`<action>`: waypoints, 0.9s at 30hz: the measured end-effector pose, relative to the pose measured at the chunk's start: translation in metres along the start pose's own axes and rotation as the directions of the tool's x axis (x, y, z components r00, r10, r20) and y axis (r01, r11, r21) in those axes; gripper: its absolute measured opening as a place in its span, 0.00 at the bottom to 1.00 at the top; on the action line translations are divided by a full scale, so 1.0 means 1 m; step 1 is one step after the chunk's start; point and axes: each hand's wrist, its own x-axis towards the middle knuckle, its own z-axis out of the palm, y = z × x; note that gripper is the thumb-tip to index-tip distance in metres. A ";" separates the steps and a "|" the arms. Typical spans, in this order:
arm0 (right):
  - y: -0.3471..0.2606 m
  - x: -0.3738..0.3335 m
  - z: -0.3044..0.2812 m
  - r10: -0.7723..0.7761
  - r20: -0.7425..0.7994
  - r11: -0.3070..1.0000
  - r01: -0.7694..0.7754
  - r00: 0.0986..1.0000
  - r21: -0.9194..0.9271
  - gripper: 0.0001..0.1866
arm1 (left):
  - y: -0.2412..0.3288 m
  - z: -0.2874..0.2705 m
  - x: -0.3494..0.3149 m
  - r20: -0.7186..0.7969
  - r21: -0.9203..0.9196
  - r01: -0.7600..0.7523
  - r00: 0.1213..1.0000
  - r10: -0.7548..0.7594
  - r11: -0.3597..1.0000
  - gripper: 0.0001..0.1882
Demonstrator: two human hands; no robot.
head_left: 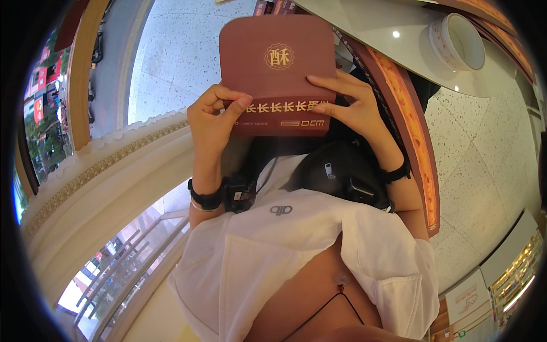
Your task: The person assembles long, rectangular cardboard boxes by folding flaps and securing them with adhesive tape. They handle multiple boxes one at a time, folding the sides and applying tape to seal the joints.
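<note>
Between my two hands is a dark red cardboard carton (276,77) with rounded far corners, a gold round emblem and gold lettering on a lower strip. A crease runs across it above the lettering. My left hand (215,111) pinches its left edge near the crease, thumb lying on the front and the other fingers curled. At the right edge, my right hand (350,100) grips it with thumb and index finger spread over the front; its other fingers are partly hidden behind. How deep the carton is, I cannot tell.
A white counter (382,28) at the far right bears a round white tub (456,43). Long red panels with orange pictures (404,114) run down beside my right arm. A cream moulded ledge (102,188) lies to the left. At my waist hangs a black bag (336,174).
</note>
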 end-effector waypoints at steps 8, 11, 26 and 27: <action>-0.035 -0.004 0.003 0.001 0.058 0.979 0.011 0.998 -0.204 0.34 | 0.008 -0.007 0.004 -0.083 0.242 -0.159 0.979 0.183 0.957 0.05; -0.068 -0.031 -0.021 0.013 0.063 0.776 0.030 0.998 -0.630 0.39 | 0.006 -0.037 0.003 -0.318 0.260 -0.050 0.939 0.135 0.964 0.07; -0.068 -0.079 -0.050 0.315 -0.061 0.949 -0.316 0.947 -0.012 0.32 | 0.053 0.043 0.020 0.343 -0.070 -0.379 0.860 0.379 0.923 0.33; -0.068 -0.079 -0.065 0.320 -0.174 0.941 -0.292 0.931 0.169 0.33 | 0.053 0.048 0.021 0.410 -0.081 -0.360 0.838 0.360 0.930 0.34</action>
